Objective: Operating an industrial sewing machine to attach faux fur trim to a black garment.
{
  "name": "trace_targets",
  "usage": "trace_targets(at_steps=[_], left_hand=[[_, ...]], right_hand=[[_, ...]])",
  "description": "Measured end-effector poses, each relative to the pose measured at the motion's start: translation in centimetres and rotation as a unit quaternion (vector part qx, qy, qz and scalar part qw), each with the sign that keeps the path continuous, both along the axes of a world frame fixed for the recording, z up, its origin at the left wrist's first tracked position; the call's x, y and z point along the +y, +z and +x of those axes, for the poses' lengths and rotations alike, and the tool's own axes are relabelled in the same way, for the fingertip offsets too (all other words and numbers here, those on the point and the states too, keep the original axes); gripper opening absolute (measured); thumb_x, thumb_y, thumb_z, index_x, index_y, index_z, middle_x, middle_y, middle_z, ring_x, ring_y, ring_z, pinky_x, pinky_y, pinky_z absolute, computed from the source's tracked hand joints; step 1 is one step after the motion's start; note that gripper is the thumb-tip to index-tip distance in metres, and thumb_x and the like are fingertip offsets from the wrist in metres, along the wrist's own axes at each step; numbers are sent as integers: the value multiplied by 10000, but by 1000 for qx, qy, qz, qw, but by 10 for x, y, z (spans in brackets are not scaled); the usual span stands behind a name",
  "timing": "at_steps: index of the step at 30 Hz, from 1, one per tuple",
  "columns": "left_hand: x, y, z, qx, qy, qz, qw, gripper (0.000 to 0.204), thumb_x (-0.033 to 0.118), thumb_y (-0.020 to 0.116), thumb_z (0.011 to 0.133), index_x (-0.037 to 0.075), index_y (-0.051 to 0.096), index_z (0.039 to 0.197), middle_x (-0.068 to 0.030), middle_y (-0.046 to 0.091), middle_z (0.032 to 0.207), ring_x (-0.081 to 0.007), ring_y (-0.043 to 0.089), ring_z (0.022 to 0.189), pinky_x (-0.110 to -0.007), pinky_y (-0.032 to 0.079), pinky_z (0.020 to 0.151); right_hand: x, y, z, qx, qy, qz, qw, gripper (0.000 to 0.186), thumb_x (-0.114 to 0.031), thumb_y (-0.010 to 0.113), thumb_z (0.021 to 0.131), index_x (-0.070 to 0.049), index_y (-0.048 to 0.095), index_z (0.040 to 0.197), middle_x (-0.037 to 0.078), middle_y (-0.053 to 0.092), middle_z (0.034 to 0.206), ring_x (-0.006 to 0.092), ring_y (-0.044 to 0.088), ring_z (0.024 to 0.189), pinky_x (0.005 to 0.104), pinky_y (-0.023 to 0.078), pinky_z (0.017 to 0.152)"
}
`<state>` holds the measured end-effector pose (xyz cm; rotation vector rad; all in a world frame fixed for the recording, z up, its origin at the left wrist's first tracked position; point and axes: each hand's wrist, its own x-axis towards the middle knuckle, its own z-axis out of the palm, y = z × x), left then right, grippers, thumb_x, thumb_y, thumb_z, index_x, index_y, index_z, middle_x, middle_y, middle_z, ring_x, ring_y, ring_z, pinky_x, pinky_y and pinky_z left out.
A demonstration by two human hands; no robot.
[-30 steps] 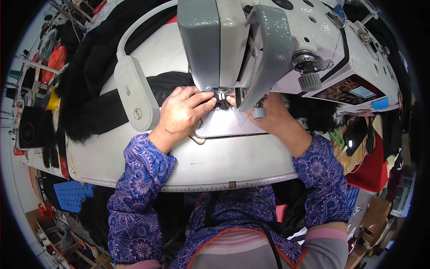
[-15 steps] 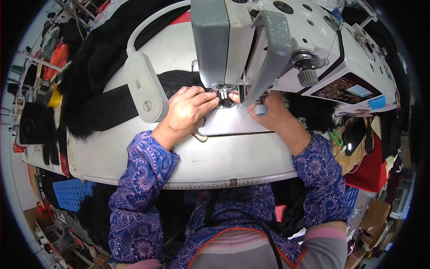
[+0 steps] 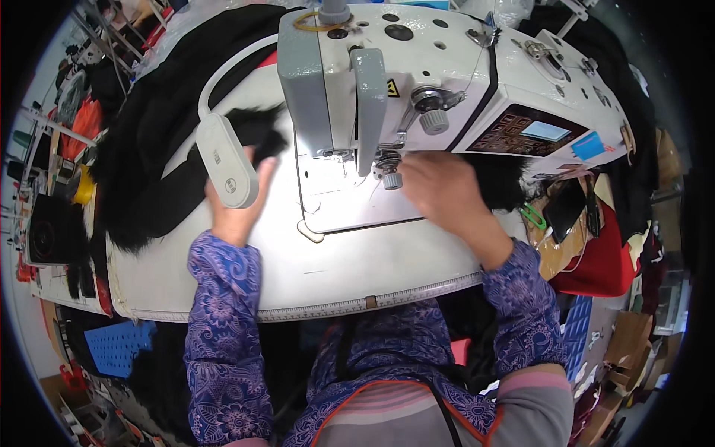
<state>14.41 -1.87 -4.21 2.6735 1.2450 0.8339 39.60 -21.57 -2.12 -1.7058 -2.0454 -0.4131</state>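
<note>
My left hand (image 3: 238, 217), partly hidden by the white lamp head (image 3: 227, 167), grips a black fur-trimmed fabric piece (image 3: 261, 130) left of the white sewing machine (image 3: 465, 67). Its thumb points up beside the lamp. The presser foot area (image 3: 339, 156) has the bare metal plate (image 3: 328, 194) beneath it, with no fabric on it. My right hand (image 3: 439, 190), blurred by motion, is just right of the needle area, beside a small adjusting knob (image 3: 393, 179); its fingertips are blurred and partly hidden.
A large black fur garment (image 3: 134, 186) lies along the table's left. Right are a control panel (image 3: 525, 134), green clip (image 3: 532, 216), dark phone (image 3: 562, 212) and red fabric (image 3: 603, 264). A blue perforated basket (image 3: 119, 346) is at lower left. Another person (image 3: 126, 16) appears at top left.
My left hand has drawn away leftward from the presser foot, taking the black fabric with it. My right hand remains near the needle area, blurred now. The view has shifted.
</note>
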Motion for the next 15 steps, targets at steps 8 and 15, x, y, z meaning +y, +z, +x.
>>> trace_targets(at_steps=[8, 15], left_hand=[[-6, -2, -47, -97, -151, -98, 979, 155, 110, 689, 809, -15, 602, 786, -149, 614, 876, -329, 626, 969, -377, 469, 856], [-20, 2, -54, -92, -188, -15, 978, 112, 58, 679, 760, -10, 596, 790, -163, 623, 898, -347, 613, 978, -384, 474, 847]], right_hand=[[-94, 24, 42, -7, -286, -78, 955, 286, -43, 666, 695, -42, 630, 979, 132, 618, 1047, 358, 599, 914, 435, 497, 798], [-90, 22, 57, 68, -300, 0, 951, 232, -37, 672, 740, -9, 634, 967, 176, 629, 987, 386, 612, 880, 416, 508, 748]])
